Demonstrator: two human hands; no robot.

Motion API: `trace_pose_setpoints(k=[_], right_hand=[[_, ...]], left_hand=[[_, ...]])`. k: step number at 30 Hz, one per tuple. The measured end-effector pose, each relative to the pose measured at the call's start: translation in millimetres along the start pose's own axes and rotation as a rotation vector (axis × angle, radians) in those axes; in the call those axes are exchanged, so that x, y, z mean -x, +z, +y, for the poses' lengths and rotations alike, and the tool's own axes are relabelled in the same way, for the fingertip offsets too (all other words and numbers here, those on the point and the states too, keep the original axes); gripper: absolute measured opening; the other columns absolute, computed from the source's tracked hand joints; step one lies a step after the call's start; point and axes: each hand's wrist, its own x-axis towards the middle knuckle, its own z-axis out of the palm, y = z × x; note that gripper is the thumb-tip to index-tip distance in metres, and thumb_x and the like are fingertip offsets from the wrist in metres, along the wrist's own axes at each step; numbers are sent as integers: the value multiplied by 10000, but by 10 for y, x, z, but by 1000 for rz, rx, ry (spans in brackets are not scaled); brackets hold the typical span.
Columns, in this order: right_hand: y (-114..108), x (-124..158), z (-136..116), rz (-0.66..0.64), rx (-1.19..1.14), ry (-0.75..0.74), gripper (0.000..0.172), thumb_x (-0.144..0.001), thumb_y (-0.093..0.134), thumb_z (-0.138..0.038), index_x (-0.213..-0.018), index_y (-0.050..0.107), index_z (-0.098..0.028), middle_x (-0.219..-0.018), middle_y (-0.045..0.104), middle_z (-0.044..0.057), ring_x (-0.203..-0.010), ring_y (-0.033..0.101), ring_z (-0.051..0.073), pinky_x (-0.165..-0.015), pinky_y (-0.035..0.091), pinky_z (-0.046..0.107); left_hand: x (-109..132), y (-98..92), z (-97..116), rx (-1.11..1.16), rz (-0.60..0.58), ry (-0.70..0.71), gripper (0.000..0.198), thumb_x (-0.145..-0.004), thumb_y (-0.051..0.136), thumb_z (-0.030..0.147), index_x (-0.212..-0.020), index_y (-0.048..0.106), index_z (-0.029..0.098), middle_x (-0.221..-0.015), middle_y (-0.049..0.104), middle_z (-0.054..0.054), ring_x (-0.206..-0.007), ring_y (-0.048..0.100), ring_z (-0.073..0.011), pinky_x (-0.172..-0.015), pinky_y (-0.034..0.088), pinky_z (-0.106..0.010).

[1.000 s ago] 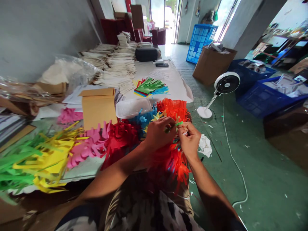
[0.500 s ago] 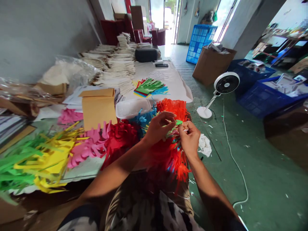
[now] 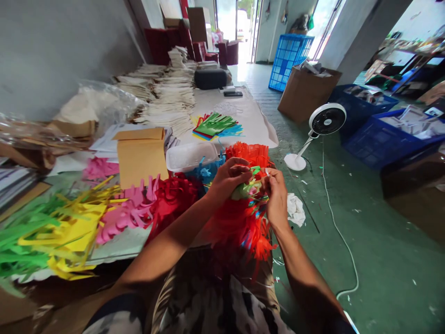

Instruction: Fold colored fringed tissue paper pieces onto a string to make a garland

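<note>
My left hand (image 3: 227, 180) is closed, with thumb and fingers pinching a bright green paper strip (image 3: 256, 170). Just right of it, my right hand (image 3: 277, 195) has its fingers bent in a pinch; a tiny white bit shows at the fingertips, too small to name. Pale green fringed paper (image 3: 247, 190) lies under the hands. Below them, red fringed paper (image 3: 227, 215) and orange-red paper strips (image 3: 262, 246) spread over my lap. Another orange-red fringed bundle (image 3: 248, 151) sits behind the hands.
Pink (image 3: 127, 208), yellow (image 3: 81, 218) and green (image 3: 24, 232) fringed paper covers the table's left. A clear plastic tray (image 3: 191, 157) and brown envelope (image 3: 141, 155) lie behind. Cut coloured sheets (image 3: 217, 125) lie farther off. A white fan (image 3: 327, 119) stands right, near blue crates (image 3: 392, 144).
My right hand has drawn slightly away from the left, its fingers turned upward. The green strip sits a little higher, and more pale green fringe shows between the hands.
</note>
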Motion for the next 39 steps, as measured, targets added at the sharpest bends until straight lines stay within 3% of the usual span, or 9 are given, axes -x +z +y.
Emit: trace_pose_setpoints(k=[8,15,27,30,33,36,39], right_hand=[[60,51,29,-10,-93,-15,362,-1071,441,-514,-1390,484,-347,-841,506,-4,-713,537,202,-731,550,407],[73,69,34,6,-93,-62,370,-1075,441,-474,-1428,469,-364,-879,521,16,-848,607,241,-850,576,489],[117,60,24,45,92,-104,395,-1091,395,-472,-1444,468,-308,-1065,611,60,-920,629,230,-865,543,446],[117,56,8,37,128,-73,398,-1092,384,-479,-1429,476,-289,-1105,631,70,-983,641,235,-889,531,438],[99,40,-19,11,177,-46,374,-1090,375,-492,-1343,532,-264,-1121,657,71,-1004,645,229,-899,515,417],[69,21,-30,-40,213,-20,319,-1070,425,-496,-1154,603,-245,-1042,679,46,-925,638,210,-842,503,370],[36,12,-13,-97,167,7,254,-1043,487,-463,-998,608,-245,-923,662,7,-802,621,184,-756,491,328]], left_hand=[[37,49,14,-7,-33,50,456,-673,954,329,-993,657,194,-863,698,27,-667,624,-79,-639,496,-217],[57,63,10,-16,-26,53,461,-671,954,342,-986,652,193,-875,690,25,-680,615,-81,-642,501,-213],[89,44,-12,-96,-88,145,374,-752,895,328,-967,619,195,-882,672,21,-694,617,-88,-643,489,-217],[113,61,-35,-248,-83,231,280,-796,829,276,-937,601,196,-880,655,24,-717,621,-98,-668,486,-226],[141,59,-41,-550,-55,367,164,-822,734,146,-913,608,197,-876,657,24,-775,624,-110,-750,482,-240],[152,26,-32,-839,-99,469,170,-829,680,83,-922,610,207,-846,667,24,-776,614,-130,-769,469,-260],[140,-15,-9,-981,-171,563,161,-857,656,85,-939,600,213,-901,668,0,-802,619,-151,-762,479,-276]])
